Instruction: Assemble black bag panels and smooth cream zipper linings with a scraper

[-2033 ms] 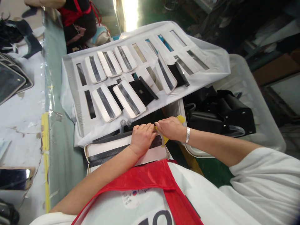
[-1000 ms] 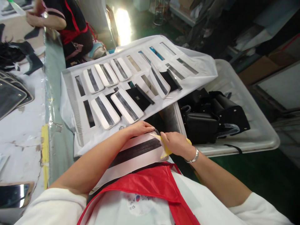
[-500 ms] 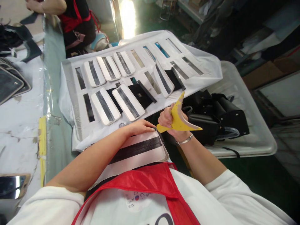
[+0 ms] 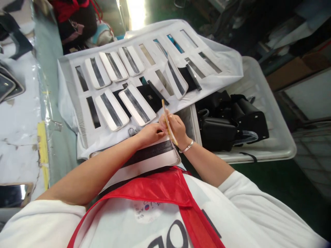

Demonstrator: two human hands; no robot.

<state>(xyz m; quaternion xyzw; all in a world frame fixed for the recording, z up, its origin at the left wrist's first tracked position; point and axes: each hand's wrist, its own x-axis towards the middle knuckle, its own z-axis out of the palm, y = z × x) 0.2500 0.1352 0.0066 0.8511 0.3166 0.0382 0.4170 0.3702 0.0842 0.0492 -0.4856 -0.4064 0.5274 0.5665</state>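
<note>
A white panel with rounded corners and a black stripe lies in front of my apron. My left hand is at the panel's far edge, its thumb and fingers pinched together there; the fingertips are partly hidden behind my right hand. My right hand grips a flat yellow tool, which shows nearly edge-on. Both hands meet near the panel's far right corner.
A white-covered board with slots stands beyond my hands, bearing several striped white panels. To the right, a white tub holds black bags. A phone lies on the left table. Another person is at the back left.
My right hand has moved left toward my left hand, turning the yellow tool from broad side to edge-on. The camera view has shifted slightly.
</note>
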